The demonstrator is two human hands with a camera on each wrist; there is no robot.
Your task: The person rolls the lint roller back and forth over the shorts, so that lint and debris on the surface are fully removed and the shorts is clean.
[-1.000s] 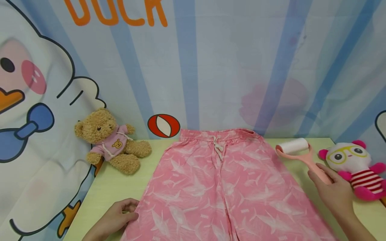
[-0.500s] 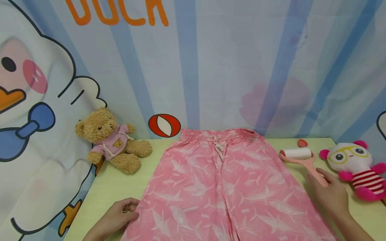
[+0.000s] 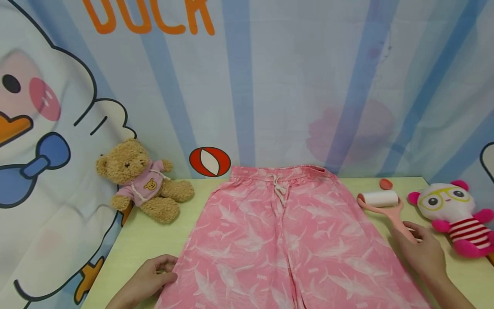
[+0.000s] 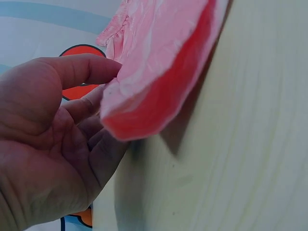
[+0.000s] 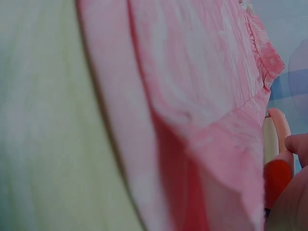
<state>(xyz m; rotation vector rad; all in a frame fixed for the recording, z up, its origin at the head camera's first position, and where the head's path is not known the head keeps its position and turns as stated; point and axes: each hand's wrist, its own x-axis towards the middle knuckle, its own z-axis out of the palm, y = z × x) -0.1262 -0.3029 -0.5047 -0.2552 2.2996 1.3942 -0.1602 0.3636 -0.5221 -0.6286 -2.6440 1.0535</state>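
Note:
Pink drawstring shorts (image 3: 247, 240) with a white fish print lie spread out on the table. My left hand (image 3: 148, 274) pinches their left leg edge; in the left wrist view the hem (image 4: 149, 103) hangs between thumb and fingers, raised off the tabletop. Right of the shorts, my right hand (image 3: 423, 251) holds the handle of a peach lint roller (image 3: 394, 213). Its white roll points toward the back wall and lies low over the table. The right wrist view shows only the thumb (image 5: 299, 144) against the peach handle (image 5: 280, 126), with most of the hand cut off.
A brown teddy bear (image 3: 135, 180) in a pink hoodie sits at the back left. A panda plush (image 3: 449, 214) with yellow glasses lies to the right. Behind the roller is a small red oval piece (image 3: 386, 184). A duck-print cloth (image 3: 285, 86) hangs along the table's back edge.
My right hand has lowered the lint roller toward me and slightly right, uncovering the small red piece behind it. The left hand and the shorts stay put.

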